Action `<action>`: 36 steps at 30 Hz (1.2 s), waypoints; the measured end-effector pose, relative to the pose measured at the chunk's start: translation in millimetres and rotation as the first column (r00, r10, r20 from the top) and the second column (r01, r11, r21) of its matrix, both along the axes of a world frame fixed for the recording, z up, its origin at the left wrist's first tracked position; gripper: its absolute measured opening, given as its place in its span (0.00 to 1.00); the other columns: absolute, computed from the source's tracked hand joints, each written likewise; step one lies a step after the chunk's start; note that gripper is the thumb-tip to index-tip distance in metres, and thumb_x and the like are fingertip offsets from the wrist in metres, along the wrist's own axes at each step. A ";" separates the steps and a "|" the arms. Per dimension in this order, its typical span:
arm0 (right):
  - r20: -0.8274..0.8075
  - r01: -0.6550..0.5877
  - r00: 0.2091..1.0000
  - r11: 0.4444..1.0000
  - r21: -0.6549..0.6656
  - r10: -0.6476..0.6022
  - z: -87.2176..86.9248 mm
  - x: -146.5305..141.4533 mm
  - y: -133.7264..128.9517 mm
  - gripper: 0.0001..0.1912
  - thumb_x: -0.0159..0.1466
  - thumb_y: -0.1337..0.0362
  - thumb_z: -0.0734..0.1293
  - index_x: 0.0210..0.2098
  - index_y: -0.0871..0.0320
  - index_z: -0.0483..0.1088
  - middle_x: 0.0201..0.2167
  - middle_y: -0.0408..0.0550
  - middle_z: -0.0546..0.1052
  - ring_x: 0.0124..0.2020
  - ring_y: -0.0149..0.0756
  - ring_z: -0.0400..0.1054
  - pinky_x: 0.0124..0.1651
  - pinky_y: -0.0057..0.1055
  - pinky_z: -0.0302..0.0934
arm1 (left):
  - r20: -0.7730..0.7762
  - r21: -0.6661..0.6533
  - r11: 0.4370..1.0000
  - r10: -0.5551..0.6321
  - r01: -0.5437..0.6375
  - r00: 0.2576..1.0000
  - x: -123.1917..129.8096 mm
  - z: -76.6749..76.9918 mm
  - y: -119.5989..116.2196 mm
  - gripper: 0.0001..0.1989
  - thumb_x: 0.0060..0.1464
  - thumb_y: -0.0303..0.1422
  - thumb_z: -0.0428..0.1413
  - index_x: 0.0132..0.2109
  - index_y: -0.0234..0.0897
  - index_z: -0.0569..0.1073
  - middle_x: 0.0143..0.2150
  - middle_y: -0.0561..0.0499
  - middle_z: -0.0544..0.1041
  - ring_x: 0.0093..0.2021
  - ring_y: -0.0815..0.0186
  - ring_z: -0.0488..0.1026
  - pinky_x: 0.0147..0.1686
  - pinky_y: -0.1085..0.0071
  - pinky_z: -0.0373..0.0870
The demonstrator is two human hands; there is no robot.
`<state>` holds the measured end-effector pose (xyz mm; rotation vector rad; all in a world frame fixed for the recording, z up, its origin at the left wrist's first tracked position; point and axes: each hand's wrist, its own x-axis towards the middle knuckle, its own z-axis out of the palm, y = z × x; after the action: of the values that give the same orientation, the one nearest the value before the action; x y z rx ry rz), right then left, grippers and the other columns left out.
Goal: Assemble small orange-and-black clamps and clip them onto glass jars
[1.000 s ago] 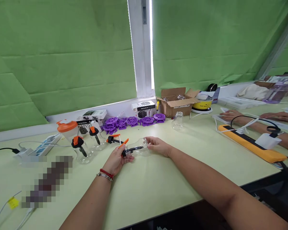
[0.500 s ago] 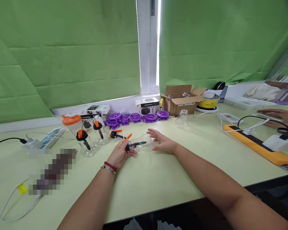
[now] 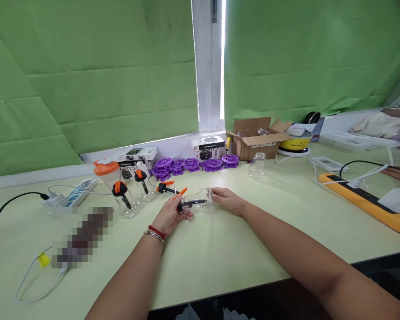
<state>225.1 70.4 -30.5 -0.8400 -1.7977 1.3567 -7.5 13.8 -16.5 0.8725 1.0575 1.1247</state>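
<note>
A clear bottle (image 3: 203,196) lies on its side between my two hands, above the table. It has a black top, an orange lever and a black tube inside. My left hand (image 3: 170,215) is wrapped round the top at the bottle's neck. At the other end my right hand (image 3: 229,201) grips the wide base, fingers bent round it. Just behind my left hand, a loose black-and-orange bottle top (image 3: 165,187) with a tube rests on the table. To the left stand two similar bottles (image 3: 128,208) with tops fitted. A bare clear bottle (image 3: 257,167) stands further right, upside down.
Purple plastic parts (image 3: 191,164) line the back, beside printed boxes (image 3: 208,143). A cardboard box (image 3: 253,146) holds clear items. An orange-lidded shaker (image 3: 106,168) stands left, near a power strip (image 3: 82,191). An orange power strip (image 3: 363,202) with cables lies right.
My right hand has closed from a spread shape onto the bottle's base. The left hand keeps its hold on the top. The view has shifted slightly left; the co-worker's hand at right has mostly left view.
</note>
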 end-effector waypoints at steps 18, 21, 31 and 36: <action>-0.098 -0.121 0.988 0.992 0.020 0.123 -8.0 8.5 7.0 0.42 0.47 0.58 0.76 0.58 0.50 0.58 0.58 0.52 0.61 0.54 0.41 0.59 0.58 0.43 0.52 | -0.005 -0.006 1.000 -0.011 0.011 1.000 0.0 -0.2 1.9 0.15 0.58 0.41 0.51 0.43 0.34 0.64 0.30 0.48 0.75 0.25 0.66 0.76 0.25 0.70 0.73; -0.099 -0.111 0.989 0.994 0.023 0.113 -8.2 6.2 7.2 0.38 0.50 0.56 0.74 0.57 0.54 0.60 0.54 0.52 0.65 0.52 0.41 0.61 0.56 0.42 0.54 | -0.010 -0.005 1.000 -0.020 0.020 1.000 -0.9 -0.2 2.3 0.14 0.58 0.42 0.50 0.43 0.34 0.63 0.30 0.48 0.75 0.25 0.65 0.76 0.25 0.69 0.73; 0.095 0.094 0.991 0.995 0.044 -0.098 0.4 -7.2 4.6 0.35 0.59 0.37 0.54 0.38 0.60 0.76 0.51 0.53 0.69 0.52 0.46 0.62 0.60 0.42 0.50 | -0.017 0.025 0.998 -0.059 0.060 0.998 0.9 -0.5 0.6 0.13 0.58 0.41 0.51 0.39 0.35 0.62 0.26 0.50 0.73 0.24 0.64 0.76 0.25 0.68 0.72; 0.027 0.055 0.998 0.998 -0.020 -0.054 -7.0 -1.3 8.9 0.35 0.59 0.38 0.57 0.54 0.56 0.66 0.58 0.54 0.64 0.58 0.48 0.57 0.62 0.47 0.47 | 0.000 0.010 0.999 -0.038 0.038 0.999 -0.3 -1.4 1.5 0.12 0.57 0.40 0.52 0.39 0.35 0.62 0.28 0.50 0.73 0.24 0.64 0.76 0.25 0.68 0.72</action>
<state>223.8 79.3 -37.6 -0.9156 -1.7707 1.3378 -7.8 15.3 -17.9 0.8973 1.0323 1.0995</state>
